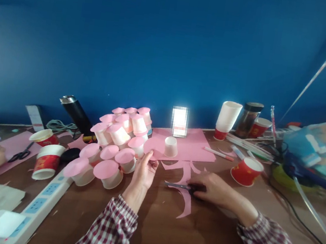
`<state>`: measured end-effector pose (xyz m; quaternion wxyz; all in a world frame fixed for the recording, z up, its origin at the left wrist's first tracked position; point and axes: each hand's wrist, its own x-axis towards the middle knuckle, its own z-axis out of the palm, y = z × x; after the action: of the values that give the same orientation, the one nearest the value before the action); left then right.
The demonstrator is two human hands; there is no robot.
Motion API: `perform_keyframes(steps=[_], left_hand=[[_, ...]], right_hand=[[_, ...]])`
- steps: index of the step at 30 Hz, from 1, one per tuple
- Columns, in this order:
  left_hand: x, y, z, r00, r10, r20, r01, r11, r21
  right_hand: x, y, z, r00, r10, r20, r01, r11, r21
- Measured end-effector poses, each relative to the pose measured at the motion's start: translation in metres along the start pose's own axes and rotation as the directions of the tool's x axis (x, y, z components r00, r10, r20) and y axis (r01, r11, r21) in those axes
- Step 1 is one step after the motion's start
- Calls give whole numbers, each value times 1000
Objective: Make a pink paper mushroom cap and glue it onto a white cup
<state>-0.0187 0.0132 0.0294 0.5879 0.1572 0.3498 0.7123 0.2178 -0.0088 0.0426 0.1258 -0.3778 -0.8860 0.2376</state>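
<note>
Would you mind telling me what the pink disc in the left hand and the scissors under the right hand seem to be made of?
The pink disc held by the left hand looks like thin matte paper: flat, with a cleanly cut edge. The scissors under the right hand seem to have grey metal blades with a slight sheen; the dark grip is probably plastic, though mostly covered.

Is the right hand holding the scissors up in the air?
No: the right hand rests on the table, gripping the scissors flat.

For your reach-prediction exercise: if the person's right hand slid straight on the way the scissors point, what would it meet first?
Probably the left hand: the right hand aims its scissors leftward over bare table, though depth is unclear.
</note>
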Motion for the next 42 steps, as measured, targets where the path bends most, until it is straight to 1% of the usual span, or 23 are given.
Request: perform_keyframes(steps=[4,8,13,16,19,21,23,25,26,28,31,34,36,39,42], left_hand=[[1,0,-1,1000,4,-16,-4,1000,-7],[1,-1,-1,1000,-11,-12,11,1000,-8],[-1,-4,0,999,-38,15,38,999,0],[-1,-5,-2,998,-51,26,51,999,1],[0,-6,-4,997,-71,-9,71,997,-23],[1,-7,-4,995,-94,-28,93,995,-37],[1,-8,-5,993,-112,-24,111,993,-40],[0,-9,-4,991,-130,-20,129,991,-42],[0,-9,-4,991,-136,-22,135,990,-44],[1,-11,-5,989,-142,-31,140,989,-47],[3,-12,-7,988,-150,-47,148,988,-52],[7,-14,-9,984,-171,-56,168,984,-53],[9,-14,-10,980,-188,-66,185,982,-48],[12,-15,-11,974,-212,-79,210,977,-36],[12,-15,-11,971,-223,-89,221,975,-29]], right_hand=[[-1,0,-1,1000,16,-25,-15,998,55],[-3,0,-3,1000,19,-6,-19,999,41],[-2,0,-3,999,-37,37,32,992,121],[-1,-1,-1,999,15,31,-19,986,166],[-2,-3,0,998,57,2,-56,977,204],[-6,-4,0,999,35,-11,-32,974,226],[-9,-3,1,1000,6,-12,-3,975,224],[-11,-2,6,999,18,-34,-12,984,179],[-11,-1,9,997,41,-63,-32,990,137],[-12,1,14,995,71,-75,-67,996,67],[-14,0,16,996,74,-39,-74,997,12],[-18,-7,10,996,89,5,-89,995,-36],[-22,-12,5,990,142,8,-141,986,-88],[-31,-17,0,972,235,-20,-235,959,-160],[-47,-18,-4,939,336,-68,-342,908,-241]])
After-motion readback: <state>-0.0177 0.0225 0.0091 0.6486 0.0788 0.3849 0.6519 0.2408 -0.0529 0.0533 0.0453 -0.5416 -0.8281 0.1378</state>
